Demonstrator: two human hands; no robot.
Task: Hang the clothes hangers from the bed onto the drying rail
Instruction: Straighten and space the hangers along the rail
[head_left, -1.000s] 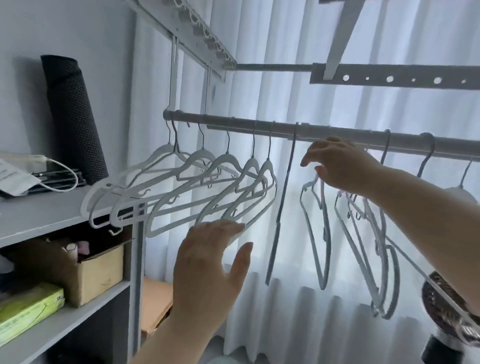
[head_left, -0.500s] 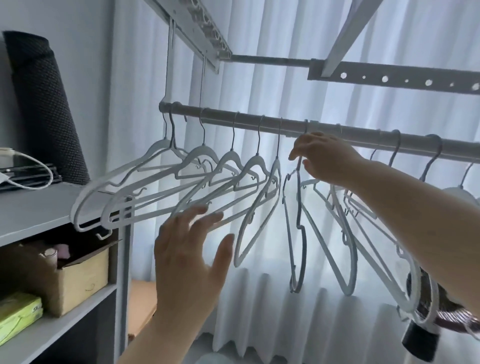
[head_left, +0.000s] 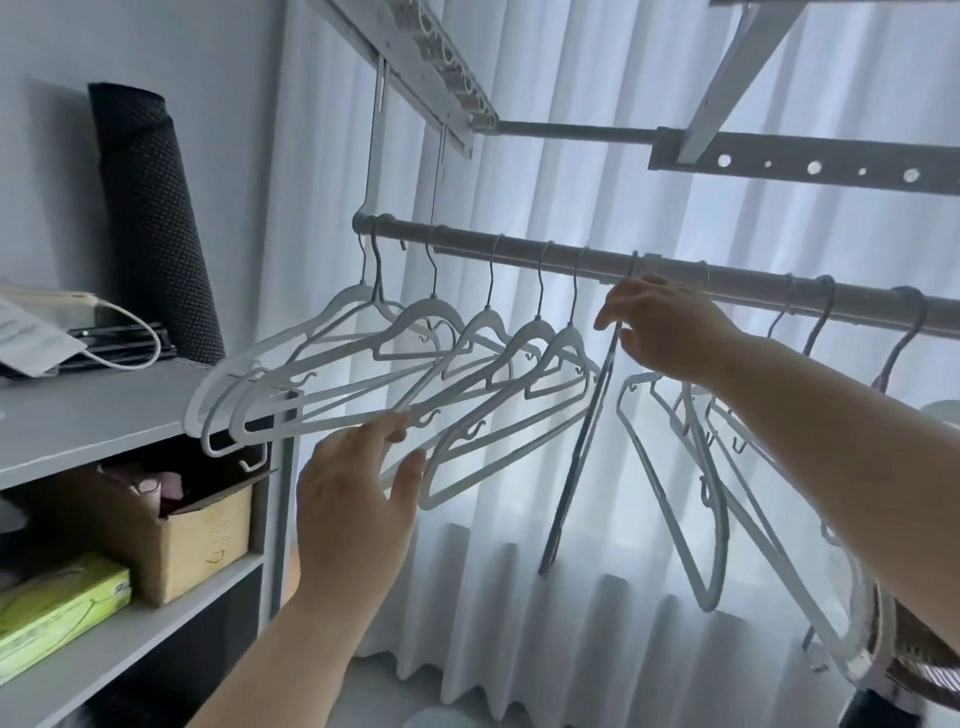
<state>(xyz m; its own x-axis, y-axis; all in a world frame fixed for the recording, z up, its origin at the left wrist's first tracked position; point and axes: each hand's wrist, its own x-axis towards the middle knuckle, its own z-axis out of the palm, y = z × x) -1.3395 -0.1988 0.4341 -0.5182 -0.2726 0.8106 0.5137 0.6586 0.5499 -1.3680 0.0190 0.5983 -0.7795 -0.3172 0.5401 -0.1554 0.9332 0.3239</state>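
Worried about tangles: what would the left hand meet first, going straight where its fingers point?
Probably the bottom bars of the white hangers. The left hand seems at or just short of them, but depth is unclear.

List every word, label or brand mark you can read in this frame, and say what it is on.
No text is legible.
Green box on the lower shelf: small print near its corner, too blurred to read.
Cardboard box: faint mark on its front, not readable.
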